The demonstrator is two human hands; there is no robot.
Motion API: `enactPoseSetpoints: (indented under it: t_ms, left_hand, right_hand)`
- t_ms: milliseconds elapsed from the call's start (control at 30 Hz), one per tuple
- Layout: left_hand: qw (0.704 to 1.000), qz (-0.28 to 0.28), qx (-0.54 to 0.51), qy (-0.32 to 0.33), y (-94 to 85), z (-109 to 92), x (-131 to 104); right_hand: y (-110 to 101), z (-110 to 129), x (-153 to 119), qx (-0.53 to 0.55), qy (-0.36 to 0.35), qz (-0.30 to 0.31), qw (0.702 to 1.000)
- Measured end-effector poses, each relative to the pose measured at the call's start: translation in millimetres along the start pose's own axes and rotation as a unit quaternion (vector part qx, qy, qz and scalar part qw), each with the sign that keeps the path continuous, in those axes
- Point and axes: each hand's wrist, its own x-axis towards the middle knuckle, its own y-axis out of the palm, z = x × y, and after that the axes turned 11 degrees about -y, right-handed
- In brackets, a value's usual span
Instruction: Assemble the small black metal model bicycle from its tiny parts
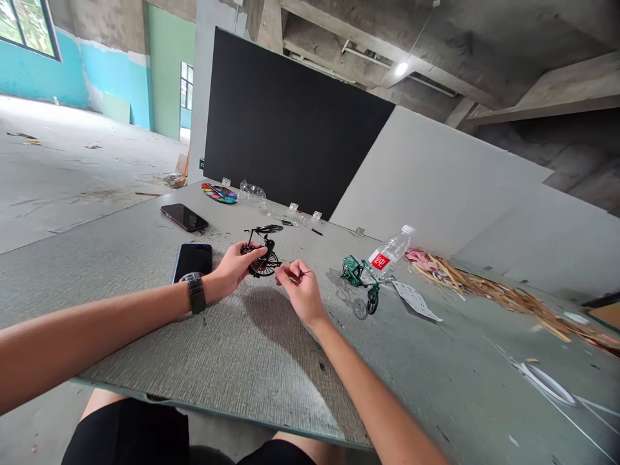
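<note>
**Fine handwork on a tiny black bicycle, both hands close in**

And here we are, right at the delicate stuff! The left hand [235, 268] has the small black model bicycle [270, 246] with spoked wheels, fingers clamped on its frame, over the middle of the grey textured desk [194, 361]. Just beside the lower wheel comes the right hand [305, 297], its fingers pinched together on what looks like a slim dark piece [304, 273]. It's close work at the wheel, by my reading, and a move from this position calls for a steady left grip, a light right pinch and good aim.

Off to the right, a green model bicycle [356, 271] stands beside the clear plastic bottle [380, 259] with its red-and-white label, a white printed sheet [415, 300] lying close by.

Now, the tricky viewing! The left fingers cover part of the black frame, and the right fingers hide most of that dark piece, so its shape and kind are anyone's guess. Does it touch the wheel? Can't tell. Does the black bicycle touch the desk? Can't tell either, and the print on the sheet is too small to read.
</note>
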Motion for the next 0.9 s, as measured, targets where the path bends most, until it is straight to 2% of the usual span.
enactPoseSetpoints:
  t_ms: [200,367,600,900]
  left_hand:
    - [0.999,0.027,-0.023,-0.018,-0.8,1.4,2.9]
    - [0.998,0.020,-0.050,-0.041,1.4,-2.0,1.7]
    - [0.998,-0.005,-0.035,-0.053,4.0,-8.0,-3.8]
    - [0.998,-0.006,-0.027,-0.048,2.8,-6.2,-4.4]
  right_hand:
    - [3.4,0.5,-1.0,-0.071,-0.058,-0.063,0.994]
    - [0.6,1.4,-2.3,-0.056,-0.061,-0.019,0.996]
    - [8.5,11.6,-8.3,-0.070,-0.076,0.031,0.994]
    - [9.3,13.2,-8.6,-0.089,-0.085,0.044,0.991]
